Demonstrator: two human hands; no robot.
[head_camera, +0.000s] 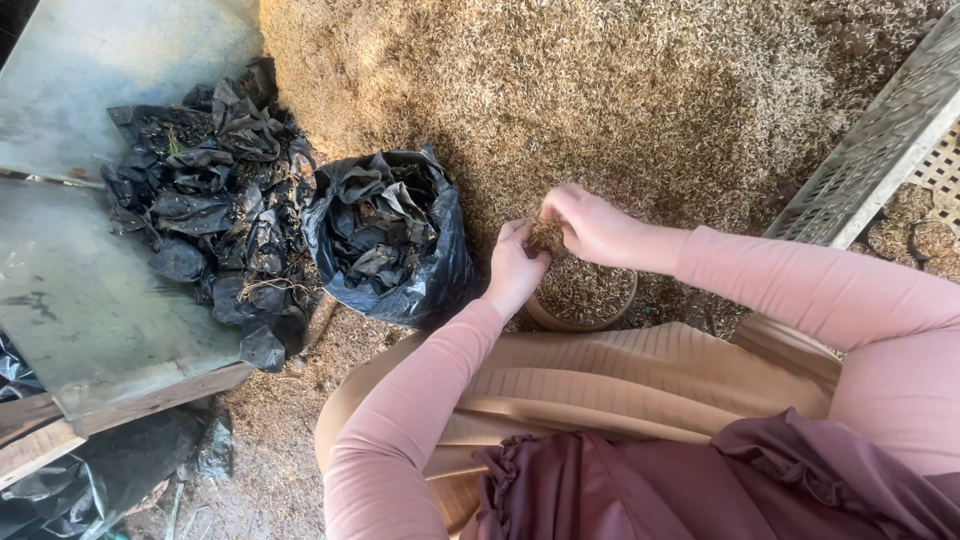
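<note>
Filling a small round pot (583, 295) with dry husk, right now. Pot sitting on the ground just in front of the knees, nearly full. Both hands meeting above its far rim: left hand (515, 268) and right hand (590, 225) pinched together on a clump of husk (547, 237). Big husk pile (600, 90) lying just behind. Black bag (392, 240) stuffed with crumpled black plastic standing just left of the pot; more black bags (215, 190) heaped further left. Grey tray (880, 145) leaning at the right. Next, probably letting the clump drop and patting it down gently, without spilling.
</note>
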